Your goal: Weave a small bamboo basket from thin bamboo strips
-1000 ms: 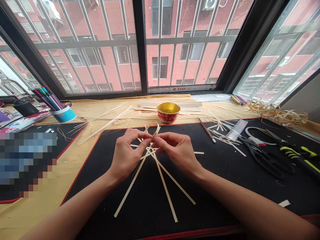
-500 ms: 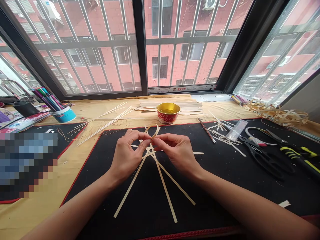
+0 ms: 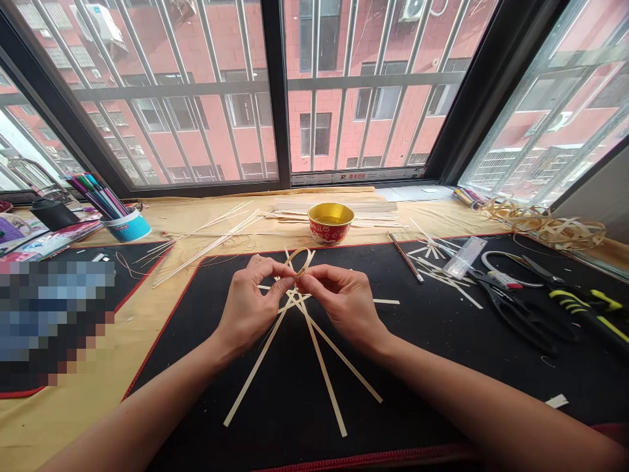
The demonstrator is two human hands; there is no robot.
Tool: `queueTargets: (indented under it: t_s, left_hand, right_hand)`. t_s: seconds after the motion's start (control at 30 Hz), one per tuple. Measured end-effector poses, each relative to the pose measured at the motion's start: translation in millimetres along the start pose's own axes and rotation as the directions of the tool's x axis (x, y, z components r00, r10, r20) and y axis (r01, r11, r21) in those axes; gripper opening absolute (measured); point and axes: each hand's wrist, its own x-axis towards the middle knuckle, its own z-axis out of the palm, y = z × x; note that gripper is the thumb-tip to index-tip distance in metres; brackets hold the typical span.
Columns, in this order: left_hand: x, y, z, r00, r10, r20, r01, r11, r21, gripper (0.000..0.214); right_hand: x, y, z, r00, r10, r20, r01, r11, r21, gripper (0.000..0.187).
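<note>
A black desk mat [image 3: 432,387] covers the near part of the worktop, with a red-and-gold bowl [image 3: 331,224] just beyond its far edge and black-handled scissors [image 3: 521,321] toward its right edge. Near the mat's middle, splayed bamboo strips [image 3: 320,367] cross in a star. Over their crossing, the left hand [image 3: 248,314] and right hand [image 3: 346,308] nearly meet, fingers pinched together on a thin bamboo loop [image 3: 299,261].
</note>
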Motion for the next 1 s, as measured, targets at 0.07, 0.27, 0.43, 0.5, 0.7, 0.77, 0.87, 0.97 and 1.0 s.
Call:
queueTargets:
  t_s: [0.07, 0.27, 0.43, 0.5, 0.7, 0.77, 0.87, 0.97, 1.0]
  left_hand:
    - [0, 1, -0.1, 1.000, -0.007, 0.000, 0.007, 1.000, -0.004, 0.008]
    - [0, 6, -1.4, 0.999, -0.037, -0.008, 0.037, 0.999, -0.018, 0.010]
    - [3, 2, -4.2, 0.993, -0.120, 0.017, 0.121, 0.990, -0.074, 0.016]
    - [4, -2, -4.7, 0.988, -0.150, 0.024, 0.152, 0.982, -0.114, 0.018]
    - [5, 0, -4.6, 0.977, -0.176, 0.119, 0.188, 0.977, -0.096, 0.018]
    - [5, 3, -5.0, 0.975, -0.165, 0.152, 0.176, 0.982, -0.067, 0.018]
    - [5, 6, -6.0, 0.974, -0.151, 0.170, 0.160, 0.986, -0.040, 0.018]
    - [6, 5, -6.9, 0.975, -0.133, 0.179, 0.140, 0.990, -0.029, 0.018]
    - [6, 5, -7.0, 0.976, -0.125, 0.179, 0.132, 0.991, -0.026, 0.017]
  right_hand:
    - [-1, 0, 1, 1.000, -0.014, -0.012, 0.013, 1.000, -0.027, 0.020]
    - [2, 1, 3, 1.000, 0.001, -0.003, -0.001, 0.998, 0.059, 0.025]
    - [6, 0, -3, 1.000, 0.008, -0.004, -0.008, 1.000, -0.017, 0.025]
    - [7, -1, -8, 0.986, -0.162, -0.025, 0.153, 0.965, -0.211, 0.018]
    - [11, -4, -22, 0.698, -0.673, 0.245, 0.687, 0.532, -0.495, 0.019]
    - [13, -4, -24, 0.649, -0.687, 0.327, 0.731, 0.446, -0.517, 0.023]
    - [15, -4, -25, 0.625, -0.677, 0.388, 0.749, 0.382, -0.542, 0.020]
    - [15, -4, -24, 0.630, -0.666, 0.400, 0.743, 0.369, -0.558, 0.016]
    - [15, -4, -23, 0.639, -0.658, 0.399, 0.736, 0.373, -0.565, 0.015]
